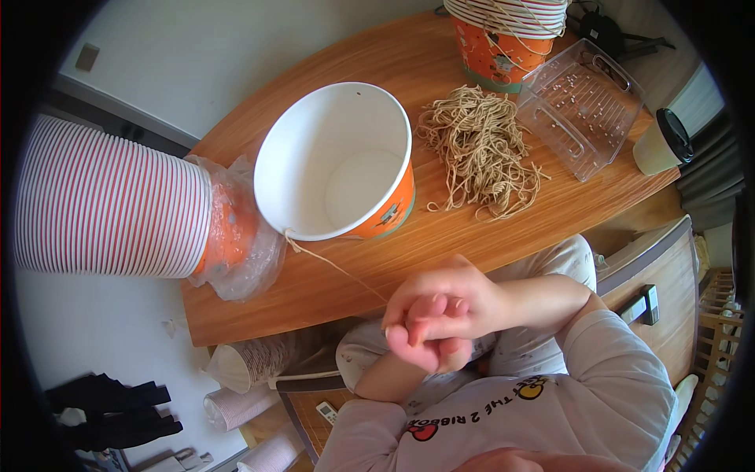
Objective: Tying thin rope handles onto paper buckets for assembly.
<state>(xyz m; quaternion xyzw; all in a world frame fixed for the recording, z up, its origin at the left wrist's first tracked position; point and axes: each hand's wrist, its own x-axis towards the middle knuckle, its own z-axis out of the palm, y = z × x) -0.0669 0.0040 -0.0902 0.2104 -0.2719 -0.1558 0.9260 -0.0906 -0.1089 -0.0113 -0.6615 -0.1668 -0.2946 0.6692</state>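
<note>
A large paper bucket [336,149], white inside and orange outside, stands on the table with its open top toward me. A thin tan string [334,262] is fastened at the near-left of its rim and runs down to my hands. In front of the table edge, my right hand [450,293] lies closed over my left hand [431,340], whose fingers are curled tightly. The string disappears between the two hands, so its end is hidden. A small hole shows in the bucket's far wall near the rim.
A loose heap of tan strings [480,149] lies right of the bucket. Behind it stand stacked orange buckets [503,55]. A clear plastic tray [582,110] with small white bits and a lidded cup [663,143] are farther right. A long bucket stack [114,200] in plastic wrap lies left.
</note>
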